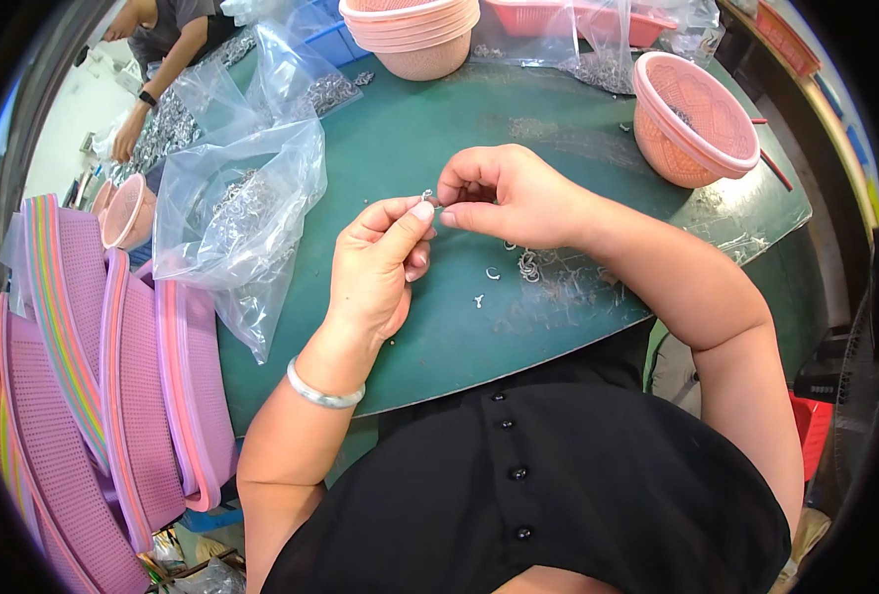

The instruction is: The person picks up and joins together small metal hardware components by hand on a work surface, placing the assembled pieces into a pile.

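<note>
My left hand (370,267), with a pale bangle on its wrist, is closed in a pinch above the green table (410,346). A small silvery metal piece (426,195) sticks up between its thumb and forefinger. Close beside it, my right hand (518,198) has its thumb and forefinger brought together with the other fingers curled. What they grip, if anything, is too small to make out. Below the right hand lie a little heap of metal rings (528,265), a single open ring (493,274) and a small forked metal piece (478,301).
An open plastic bag (291,188) of metal parts lies to the left, beside stacked purple baskets (147,396). Pink baskets stand at the back (410,45) and far right (692,119). At the far left, another person's hand (127,139) reaches over a pile of metal parts (167,134).
</note>
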Motion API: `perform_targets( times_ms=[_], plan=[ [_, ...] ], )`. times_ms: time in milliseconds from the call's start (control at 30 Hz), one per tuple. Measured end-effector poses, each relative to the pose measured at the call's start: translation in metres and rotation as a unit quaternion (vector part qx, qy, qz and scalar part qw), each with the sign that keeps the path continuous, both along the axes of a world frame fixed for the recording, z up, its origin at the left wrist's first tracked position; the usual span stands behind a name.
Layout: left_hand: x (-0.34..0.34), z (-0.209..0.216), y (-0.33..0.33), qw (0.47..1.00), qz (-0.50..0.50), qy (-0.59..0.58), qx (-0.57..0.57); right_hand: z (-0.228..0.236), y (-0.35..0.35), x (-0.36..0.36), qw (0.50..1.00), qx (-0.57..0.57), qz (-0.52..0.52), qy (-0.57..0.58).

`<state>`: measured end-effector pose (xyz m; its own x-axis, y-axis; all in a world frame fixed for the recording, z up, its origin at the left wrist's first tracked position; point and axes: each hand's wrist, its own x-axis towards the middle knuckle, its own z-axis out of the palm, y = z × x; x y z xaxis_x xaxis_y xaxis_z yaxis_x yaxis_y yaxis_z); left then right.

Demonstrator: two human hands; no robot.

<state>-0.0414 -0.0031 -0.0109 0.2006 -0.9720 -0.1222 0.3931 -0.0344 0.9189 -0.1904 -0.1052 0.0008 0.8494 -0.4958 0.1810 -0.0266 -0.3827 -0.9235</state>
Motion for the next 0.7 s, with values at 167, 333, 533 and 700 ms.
perform_targets(
  times_ms=[167, 333, 533, 700],
  plan=[
    [-0.0017, -0.0001, 0.0008, 0.999, 0.032, -0.004, -0.008, -0.004, 0.0066, 0.0041, 0.995, -0.068, -0.05, -0.056],
    [-0.0012, -0.0001, 0.0008, 0.998, 0.044, -0.034, -0.01, -0.0017, 0.0084, 0.0032, 0.997, -0.055, -0.031, -0.051],
    [-0.0013, -0.0002, 0.0007, 0.996, 0.039, -0.072, -0.026, 0.0017, 0.0067, 0.0008, 0.995, -0.081, -0.034, -0.043],
    [-0.0037, -0.0025, 0.0005, 0.988, 0.052, -0.128, -0.067, 0.002, 0.0007, -0.0012, 0.992, -0.103, -0.027, -0.061]
  ],
)
